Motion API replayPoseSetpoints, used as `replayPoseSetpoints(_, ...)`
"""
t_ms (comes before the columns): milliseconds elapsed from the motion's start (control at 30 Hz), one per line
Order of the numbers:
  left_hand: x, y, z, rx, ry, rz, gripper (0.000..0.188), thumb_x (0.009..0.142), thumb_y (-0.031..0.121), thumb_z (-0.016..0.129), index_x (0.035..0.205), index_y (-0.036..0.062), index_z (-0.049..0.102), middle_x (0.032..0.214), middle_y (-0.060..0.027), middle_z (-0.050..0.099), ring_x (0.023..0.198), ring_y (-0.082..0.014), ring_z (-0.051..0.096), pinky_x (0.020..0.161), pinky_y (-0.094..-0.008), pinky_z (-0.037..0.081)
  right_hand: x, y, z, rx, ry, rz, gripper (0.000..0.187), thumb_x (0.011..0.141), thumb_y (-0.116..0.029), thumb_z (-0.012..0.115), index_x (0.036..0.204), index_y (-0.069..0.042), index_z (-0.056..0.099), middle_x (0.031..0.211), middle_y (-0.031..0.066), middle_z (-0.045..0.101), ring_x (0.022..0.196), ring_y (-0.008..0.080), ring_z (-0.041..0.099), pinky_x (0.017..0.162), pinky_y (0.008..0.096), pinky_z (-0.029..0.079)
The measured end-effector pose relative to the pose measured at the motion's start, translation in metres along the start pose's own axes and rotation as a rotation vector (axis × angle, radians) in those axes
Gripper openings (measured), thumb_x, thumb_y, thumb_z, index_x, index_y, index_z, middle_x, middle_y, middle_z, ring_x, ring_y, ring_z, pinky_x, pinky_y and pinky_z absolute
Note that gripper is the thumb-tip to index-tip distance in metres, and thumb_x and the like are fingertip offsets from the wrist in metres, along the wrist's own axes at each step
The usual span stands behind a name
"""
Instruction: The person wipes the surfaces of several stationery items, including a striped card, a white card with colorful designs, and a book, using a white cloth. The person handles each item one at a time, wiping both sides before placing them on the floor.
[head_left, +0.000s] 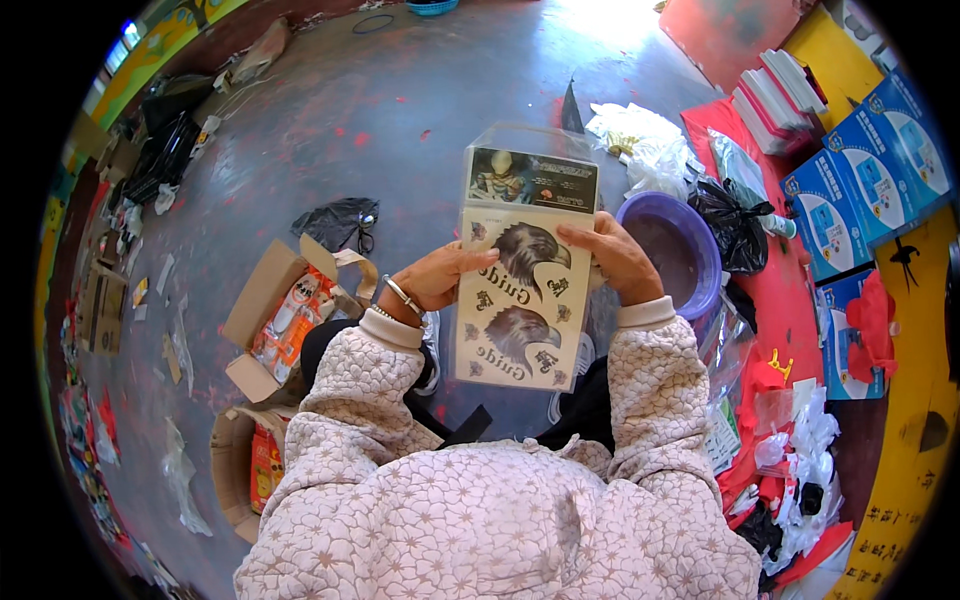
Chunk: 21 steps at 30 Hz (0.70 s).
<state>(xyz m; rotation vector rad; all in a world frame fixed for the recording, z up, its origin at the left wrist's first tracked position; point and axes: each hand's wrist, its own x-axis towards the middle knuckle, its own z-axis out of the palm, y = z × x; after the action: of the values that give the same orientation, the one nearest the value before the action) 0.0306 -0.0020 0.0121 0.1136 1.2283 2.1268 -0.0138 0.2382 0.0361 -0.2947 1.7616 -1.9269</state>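
Between my hands is a flat temporary tattoo sheet (517, 300) in a clear plastic sleeve. It carries two dark eagle heads with lettering and small marks on a cream ground, below a dark printed header card. My left hand (437, 277), a bangle on its wrist, pinches the sheet's left edge with the thumb on top. The right edge is gripped by my right hand (615, 258), its thumb also lying on the front. The other fingers of both hands are mostly hidden behind or beside the sheet. Clear plastic sticks up past the header.
Left of my legs, an open cardboard box (262, 285) holds orange-and-white packets; another carton (228, 470) stands nearer. At right are a purple basin (712, 245), a black plastic bag (735, 222), a red cloth (775, 300) with scattered wrappers, and blue boxes (870, 175). Litter lies along the left wall.
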Motion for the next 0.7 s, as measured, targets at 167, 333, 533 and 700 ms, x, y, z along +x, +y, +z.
replayPoseSetpoints(167, 0.005, 0.007, 0.004, 0.090, 0.148, 0.036, 0.035, 0.084, 0.018, 0.057, 0.115, 0.0020, 0.049, 0.103, -0.0096, 0.060, 0.088, -0.0162, 0.061, 0.076, -0.0292, 0.052, -0.004, -0.001, 0.003, 0.115, 0.034, 0.040, 0.030, 0.077, -0.024, 0.065, 0.093, 0.001, 0.065, 0.078, 0.0050, 0.064, 0.064, 0.0090, 0.058, 0.059, 0.0222, 0.046)
replayPoseSetpoints(333, 0.014, 0.019, -0.005, -0.104, 0.169, 0.350, 0.031, 0.083, 0.016, 0.058, 0.110, 0.0019, 0.053, 0.098, -0.0088, 0.061, 0.082, -0.0145, 0.061, 0.072, -0.0261, 0.052, -0.009, 0.001, 0.011, -0.022, -0.071, 0.057, 0.031, 0.075, -0.026, 0.067, 0.089, 0.002, 0.065, 0.076, 0.0060, 0.064, 0.062, 0.0092, 0.057, 0.056, 0.0216, 0.045)
replayPoseSetpoints(533, 0.020, 0.020, -0.018, -0.092, 0.273, 0.329, 0.022, 0.088, 0.016, 0.051, 0.101, 0.0000, 0.057, 0.098, -0.0105, 0.061, 0.087, -0.0164, 0.060, 0.075, -0.0275, 0.052, -0.009, 0.010, 0.025, -0.087, -0.091, 0.078, 0.029, 0.075, -0.025, 0.067, 0.085, 0.002, 0.065, 0.072, 0.0050, 0.063, 0.058, 0.0084, 0.056, 0.052, 0.0203, 0.043)
replayPoseSetpoints(700, 0.018, 0.029, -0.003, -0.285, 0.301, 0.368, 0.018, 0.090, 0.012, 0.044, 0.097, 0.0002, 0.055, 0.103, -0.0151, 0.060, 0.095, -0.0224, 0.059, 0.082, -0.0319, 0.050, -0.005, 0.017, 0.022, 0.016, -0.092, 0.133, 0.028, 0.076, -0.025, 0.066, 0.085, 0.001, 0.065, 0.072, 0.0061, 0.063, 0.058, 0.0091, 0.057, 0.052, 0.0202, 0.044)
